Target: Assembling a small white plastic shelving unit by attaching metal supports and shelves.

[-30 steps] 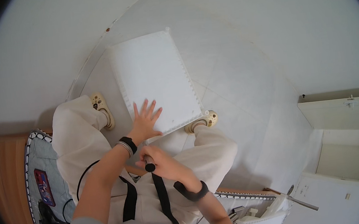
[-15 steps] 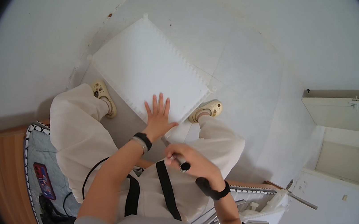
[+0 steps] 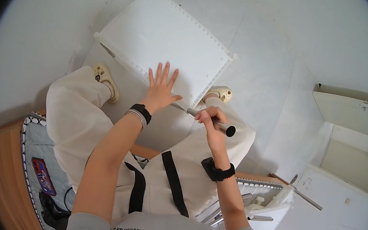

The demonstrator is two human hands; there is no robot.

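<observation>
The left hand [image 3: 160, 92] lay flat on the white panel [image 3: 169, 34], palm down with its fingers spread wide, near the corner closest to the body. The right hand [image 3: 214, 119] was closed around a metal tube [image 3: 223, 127], whose dark round end faced back toward the wearer. Compared with half a second earlier, the right hand had swung outward, showing more of the tube's length, while the panel had turned slightly and slid away from the body. As a judgement, this brought both hands to bear on one corner; whether the tube was joined there, I could not tell.

The panel sat tilted between the feet, above the pale floor [image 3: 261, 73], its near right edge over a yellow clog [image 3: 223, 93]. Further out, more tubes [image 3: 260, 218] lay behind the right arm, and a phone [image 3: 42, 176] rested on a grey mat [image 3: 35, 138] at left.
</observation>
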